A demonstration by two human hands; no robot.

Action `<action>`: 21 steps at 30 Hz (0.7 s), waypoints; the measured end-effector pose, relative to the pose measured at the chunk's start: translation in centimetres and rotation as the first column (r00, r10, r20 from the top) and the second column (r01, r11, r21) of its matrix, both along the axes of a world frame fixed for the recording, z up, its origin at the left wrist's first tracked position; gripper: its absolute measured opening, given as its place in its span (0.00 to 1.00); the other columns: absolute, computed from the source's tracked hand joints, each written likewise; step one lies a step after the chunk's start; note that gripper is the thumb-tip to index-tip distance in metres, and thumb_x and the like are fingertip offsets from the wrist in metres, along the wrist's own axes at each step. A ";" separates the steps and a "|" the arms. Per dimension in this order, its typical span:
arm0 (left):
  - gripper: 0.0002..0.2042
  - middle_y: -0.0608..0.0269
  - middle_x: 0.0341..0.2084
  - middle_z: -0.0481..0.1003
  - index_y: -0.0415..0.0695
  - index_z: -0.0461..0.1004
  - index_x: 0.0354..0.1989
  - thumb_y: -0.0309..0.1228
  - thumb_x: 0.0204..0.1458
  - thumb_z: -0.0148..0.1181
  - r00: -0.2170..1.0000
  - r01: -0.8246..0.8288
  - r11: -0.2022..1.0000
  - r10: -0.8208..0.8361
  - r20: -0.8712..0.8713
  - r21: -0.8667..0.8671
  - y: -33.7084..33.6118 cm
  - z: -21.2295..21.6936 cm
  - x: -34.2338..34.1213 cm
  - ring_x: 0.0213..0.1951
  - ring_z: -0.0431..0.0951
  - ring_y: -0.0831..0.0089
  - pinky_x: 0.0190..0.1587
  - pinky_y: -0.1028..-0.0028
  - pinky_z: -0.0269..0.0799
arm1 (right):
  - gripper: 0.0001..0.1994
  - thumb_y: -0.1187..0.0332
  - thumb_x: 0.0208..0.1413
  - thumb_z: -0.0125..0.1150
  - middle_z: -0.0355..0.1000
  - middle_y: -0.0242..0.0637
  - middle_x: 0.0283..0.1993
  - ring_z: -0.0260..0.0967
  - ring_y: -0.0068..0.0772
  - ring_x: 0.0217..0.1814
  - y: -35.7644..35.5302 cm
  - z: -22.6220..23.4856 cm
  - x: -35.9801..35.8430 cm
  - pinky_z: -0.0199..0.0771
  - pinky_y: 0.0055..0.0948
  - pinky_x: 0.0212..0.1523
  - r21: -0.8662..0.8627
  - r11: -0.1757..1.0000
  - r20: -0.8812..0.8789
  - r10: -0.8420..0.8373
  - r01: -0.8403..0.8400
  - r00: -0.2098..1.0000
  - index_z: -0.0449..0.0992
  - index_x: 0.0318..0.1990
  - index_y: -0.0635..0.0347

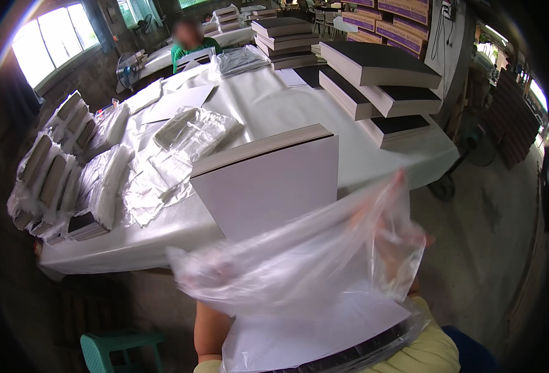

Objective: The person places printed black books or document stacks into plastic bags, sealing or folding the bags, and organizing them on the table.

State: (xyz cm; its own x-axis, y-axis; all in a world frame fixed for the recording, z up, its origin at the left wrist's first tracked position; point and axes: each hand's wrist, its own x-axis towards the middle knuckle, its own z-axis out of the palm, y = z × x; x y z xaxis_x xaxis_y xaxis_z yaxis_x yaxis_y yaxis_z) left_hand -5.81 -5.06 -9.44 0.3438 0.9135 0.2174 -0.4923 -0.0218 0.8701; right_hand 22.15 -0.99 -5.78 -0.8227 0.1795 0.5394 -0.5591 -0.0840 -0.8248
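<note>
A clear plastic bag [287,261], blurred by motion, spreads across both my hands in front of my body. Through the film my right hand [383,224] shows with its fingers apart, stretching the bag at the right. My left hand [215,273] is a smear under the plastic at the left; its fingers cannot be made out. Just beyond the bag a thick block of boards [268,180] stands on edge at the table's near side, its white face toward me. On my lap lies a white-topped stack with a dark edge [318,339], partly covered by clear plastic.
Plastic-wrapped bundles [57,174] crowd the white-covered table's [249,102] left side, near a pile of clear bags [190,133]. Black-topped board blocks [380,65] are stacked at right. A person in green [190,46] sits at the far end. A green stool [122,342] stands lower left.
</note>
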 end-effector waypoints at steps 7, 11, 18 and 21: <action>0.17 0.67 0.26 0.69 0.44 0.67 0.39 0.30 0.38 0.61 0.970 -0.114 0.992 0.121 0.211 -0.047 -0.2 -0.6 -0.3 0.29 0.69 0.74 0.31 0.78 0.66 | 0.39 0.62 0.41 0.64 0.66 0.43 0.43 0.67 0.31 0.30 -0.8 0.1 0.4 0.59 0.41 0.42 -0.298 0.926 -0.122 -0.278 0.232 0.953 0.46 0.59 0.51; 0.17 0.67 0.26 0.69 0.43 0.67 0.38 0.28 0.37 0.61 0.894 -0.216 0.973 0.232 0.384 -0.087 0.4 -0.7 -0.6 0.30 0.69 0.74 0.32 0.78 0.65 | 0.42 0.62 0.41 0.64 0.65 0.43 0.46 0.68 0.34 0.33 -0.8 1.9 0.1 0.59 0.46 0.48 -0.820 0.523 -0.215 -0.659 0.234 0.721 0.42 0.62 0.47; 0.18 0.67 0.26 0.69 0.43 0.67 0.37 0.25 0.34 0.63 0.849 -0.245 0.967 0.248 0.467 -0.069 0.7 -0.9 -2.5 0.30 0.68 0.74 0.33 0.78 0.65 | 0.46 0.58 0.34 0.68 0.69 0.30 0.31 0.57 0.16 0.17 0.9 1.6 2.0 0.62 0.24 0.39 -0.285 0.954 -0.157 -0.146 0.097 0.977 0.44 0.60 0.61; 0.19 0.67 0.26 0.69 0.42 0.67 0.37 0.24 0.33 0.63 0.926 -0.246 0.969 0.236 0.293 -0.005 0.2 -0.9 -4.4 0.30 0.68 0.74 0.33 0.78 0.64 | 0.36 0.72 0.33 0.68 0.63 0.24 0.25 0.52 0.13 0.18 1.4 1.4 3.7 0.58 0.16 0.27 -0.039 0.830 0.303 -0.521 0.556 0.798 0.59 0.54 0.61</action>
State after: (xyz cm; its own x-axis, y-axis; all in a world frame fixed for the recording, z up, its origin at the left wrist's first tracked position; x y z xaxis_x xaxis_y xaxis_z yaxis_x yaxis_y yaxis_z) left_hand -10.19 -4.88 -10.37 0.0320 0.9521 0.3041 -0.6992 -0.1961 0.6875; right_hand 25.86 0.46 -4.37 -0.6815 0.6850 0.2575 -0.3025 0.0568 -0.9515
